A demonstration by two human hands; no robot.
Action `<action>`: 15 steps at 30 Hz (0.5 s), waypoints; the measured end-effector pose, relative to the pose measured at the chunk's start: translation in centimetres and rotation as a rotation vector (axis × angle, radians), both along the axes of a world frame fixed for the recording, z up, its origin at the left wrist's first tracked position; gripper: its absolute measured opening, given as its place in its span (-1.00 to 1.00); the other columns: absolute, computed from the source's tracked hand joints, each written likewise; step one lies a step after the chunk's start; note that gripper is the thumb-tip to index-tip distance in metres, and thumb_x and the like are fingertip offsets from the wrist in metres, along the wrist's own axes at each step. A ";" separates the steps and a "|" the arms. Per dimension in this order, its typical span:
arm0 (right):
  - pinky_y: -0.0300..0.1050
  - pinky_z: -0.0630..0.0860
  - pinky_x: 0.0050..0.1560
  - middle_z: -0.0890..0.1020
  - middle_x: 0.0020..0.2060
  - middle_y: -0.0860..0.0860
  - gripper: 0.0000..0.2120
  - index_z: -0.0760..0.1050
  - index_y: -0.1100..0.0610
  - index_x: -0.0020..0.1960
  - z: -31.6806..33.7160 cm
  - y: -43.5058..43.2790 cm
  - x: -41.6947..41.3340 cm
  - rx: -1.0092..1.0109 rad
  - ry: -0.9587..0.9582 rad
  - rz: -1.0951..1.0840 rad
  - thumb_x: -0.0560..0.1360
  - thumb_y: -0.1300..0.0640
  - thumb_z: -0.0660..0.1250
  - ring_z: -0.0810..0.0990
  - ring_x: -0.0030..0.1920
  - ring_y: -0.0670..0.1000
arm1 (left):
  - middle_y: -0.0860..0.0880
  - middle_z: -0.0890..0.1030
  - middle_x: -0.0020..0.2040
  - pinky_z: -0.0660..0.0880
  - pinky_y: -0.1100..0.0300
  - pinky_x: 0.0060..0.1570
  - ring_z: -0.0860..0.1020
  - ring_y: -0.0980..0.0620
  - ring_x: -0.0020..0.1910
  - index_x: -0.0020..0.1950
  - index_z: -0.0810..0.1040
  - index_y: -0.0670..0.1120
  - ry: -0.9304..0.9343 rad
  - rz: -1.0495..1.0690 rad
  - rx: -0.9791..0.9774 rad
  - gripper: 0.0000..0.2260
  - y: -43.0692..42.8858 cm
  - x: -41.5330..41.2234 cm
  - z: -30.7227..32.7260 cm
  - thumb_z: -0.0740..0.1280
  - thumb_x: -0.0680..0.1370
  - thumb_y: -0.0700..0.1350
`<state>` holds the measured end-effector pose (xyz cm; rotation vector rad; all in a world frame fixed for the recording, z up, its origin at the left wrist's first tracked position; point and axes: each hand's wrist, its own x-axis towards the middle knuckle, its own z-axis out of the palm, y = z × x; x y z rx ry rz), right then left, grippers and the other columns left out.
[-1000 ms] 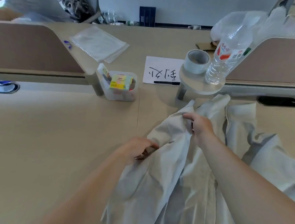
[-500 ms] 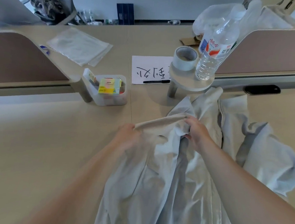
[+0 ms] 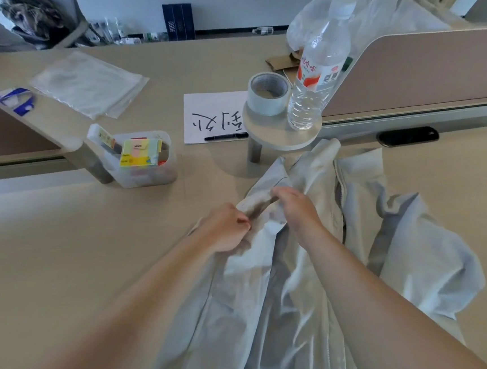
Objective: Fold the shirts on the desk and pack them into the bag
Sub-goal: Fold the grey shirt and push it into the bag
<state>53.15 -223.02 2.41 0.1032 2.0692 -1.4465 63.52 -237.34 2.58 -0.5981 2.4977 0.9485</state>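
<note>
Your pale grey crumpled shirt runs off the bottom edge, so its hem is out of sight, and your forearms cover part of it. The fingertips of your left hand curl into the cloth, and those of your right hand are tucked behind a raised fold, so neither grip shows fully. The round beige shelf covers a corner of the white handwritten paper sheet. The dark mottled bundle at top left is too blurred to name, perhaps a cloth.
</note>
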 end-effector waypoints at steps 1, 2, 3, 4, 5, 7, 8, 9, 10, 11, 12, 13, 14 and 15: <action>0.03 0.54 0.12 0.66 0.04 0.08 -0.72 0.62 0.17 0.04 -0.1 -0.4 -0.8 0.041 -0.026 0.023 0.53 -0.03 0.34 0.61 0.06 0.07 | 0.00 0.53 0.01 0.51 0.00 0.08 0.53 -0.08 0.01 -0.06 0.67 0.20 -0.014 -0.011 -0.063 -0.74 0.1 0.1 0.2 0.18 0.52 0.05; 0.03 0.55 0.06 0.66 0.03 0.10 -0.70 0.62 0.17 0.04 -0.2 -0.8 -1.4 0.087 -0.061 0.051 0.50 -0.06 0.35 0.62 0.05 0.11 | 0.00 0.53 0.03 0.49 0.01 0.10 0.51 -0.09 0.04 -0.03 0.65 0.26 -0.026 -0.016 -0.125 -0.75 0.0 0.2 0.3 0.17 0.53 0.05; -0.02 0.54 -0.06 0.65 0.01 0.10 -0.69 0.60 0.16 0.05 -0.3 -1.1 -1.9 0.125 -0.094 0.082 0.49 -0.06 0.35 0.62 0.02 0.13 | -0.02 0.55 0.02 0.49 0.02 0.08 0.52 -0.10 0.04 -0.06 0.62 0.30 -0.052 -0.012 -0.158 -0.76 -0.3 0.3 0.4 0.17 0.52 0.06; -0.07 0.49 -0.14 0.64 0.00 0.11 -0.70 0.59 0.16 0.06 -0.3 -1.5 -2.4 0.148 -0.114 0.100 0.49 -0.06 0.36 0.62 -0.01 0.15 | -0.04 0.59 -0.01 0.51 0.03 0.01 0.55 -0.11 0.01 -0.14 0.58 0.30 -0.067 0.010 -0.132 -0.80 -0.6 0.3 0.4 0.17 0.50 0.07; -0.09 0.46 -0.19 0.65 0.00 0.14 -0.69 0.59 0.18 0.08 -0.3 -1.8 -2.7 0.151 -0.124 0.095 0.50 -0.04 0.36 0.62 -0.02 0.16 | -0.07 0.62 -0.06 0.52 0.03 -0.07 0.59 -0.12 -0.06 -0.24 0.55 0.27 -0.090 0.041 -0.080 -0.81 -1.0 0.3 0.3 0.18 0.47 0.07; -0.10 0.49 -0.16 0.67 0.04 0.15 -0.67 0.63 0.19 0.13 -0.1 -2.5 -3.5 0.095 -0.112 0.041 0.51 -0.03 0.39 0.63 -0.02 0.14 | -0.09 0.61 -0.17 0.51 0.06 -0.18 0.61 -0.13 -0.15 -0.37 0.53 0.20 -0.113 0.079 -0.059 -0.81 -1.3 0.2 0.3 0.22 0.44 0.07; -0.09 0.53 -0.08 0.68 0.06 0.13 -0.67 0.64 0.18 0.15 0.0 -2.8 -3.7 0.045 -0.108 0.014 0.51 -0.02 0.39 0.63 -0.01 0.12 | -0.06 0.59 -0.24 0.49 0.08 -0.21 0.61 -0.13 -0.19 -0.39 0.53 0.16 -0.112 0.094 -0.057 -0.78 -1.3 0.1 0.2 0.26 0.46 0.04; -0.06 0.57 0.03 0.69 0.08 0.09 -0.68 0.65 0.17 0.17 0.3 -3.0 -3.8 -0.025 -0.119 -0.007 0.52 -0.01 0.39 0.65 0.02 0.10 | -0.03 0.57 -0.31 0.48 0.08 -0.22 0.60 -0.13 -0.21 -0.40 0.52 0.11 -0.109 0.095 -0.043 -0.76 -1.0 0.0 0.5 0.29 0.48 0.00; -0.03 0.59 0.15 0.70 0.08 0.06 -0.71 0.68 0.16 0.15 0.4 -3.0 -3.7 -0.100 -0.146 -0.033 0.51 0.03 0.40 0.66 0.07 0.08 | 0.00 0.57 -0.34 0.50 0.08 -0.20 0.61 -0.11 -0.21 -0.38 0.51 0.05 -0.117 0.079 -0.015 -0.76 -0.4 0.0 0.7 0.30 0.50 -0.04; 0.01 0.58 0.22 0.72 0.06 0.02 -0.76 0.71 0.14 0.11 0.1 -2.9 -3.7 -0.170 -0.190 -0.072 0.50 0.08 0.41 0.67 0.09 0.07 | 0.02 0.59 -0.32 0.51 0.09 -0.15 0.62 -0.09 -0.19 -0.34 0.51 0.03 -0.144 0.054 0.000 -0.78 0.4 0.1 0.8 0.29 0.52 -0.04; 0.04 0.58 0.24 0.74 0.00 0.01 -0.81 0.73 0.14 0.05 -0.4 -2.7 -3.7 -0.213 -0.245 -0.113 0.48 0.12 0.42 0.68 0.07 0.08 | 0.02 0.62 -0.25 0.53 0.10 -0.10 0.63 -0.07 -0.14 -0.28 0.52 0.02 -0.163 0.019 -0.001 -0.81 1.1 0.2 0.7 0.28 0.53 -0.01; 0.08 0.59 0.22 0.75 -0.05 0.03 -0.82 0.73 0.15 0.02 -0.8 -2.4 -3.6 -0.230 -0.306 -0.130 0.48 0.13 0.43 0.70 0.03 0.10 | 0.01 0.63 -0.16 0.56 0.13 -0.08 0.62 -0.06 -0.08 -0.19 0.55 0.03 -0.190 -0.022 -0.029 -0.83 1.8 0.4 0.5 0.25 0.52 0.06; 0.11 0.59 0.20 0.75 -0.07 0.05 -0.82 0.71 0.17 0.02 -1.4 -2.0 -3.5 -0.225 -0.359 -0.120 0.49 0.11 0.42 0.70 0.00 0.12 | -0.01 0.61 -0.05 0.55 0.15 -0.06 0.60 -0.06 -0.03 -0.08 0.58 0.04 -0.224 -0.066 -0.081 -0.77 2.4 0.7 0.2 0.22 0.53 0.13; 0.15 0.59 0.20 0.74 -0.06 0.09 -0.79 0.70 0.18 0.04 -2.0 -1.7 -3.4 -0.214 -0.393 -0.099 0.50 0.09 0.40 0.71 0.00 0.14 | -0.05 0.58 0.05 0.52 0.16 -0.08 0.57 -0.08 0.03 0.02 0.59 -0.03 -0.248 -0.094 -0.112 -0.67 2.9 0.9 -0.3 0.17 0.55 0.16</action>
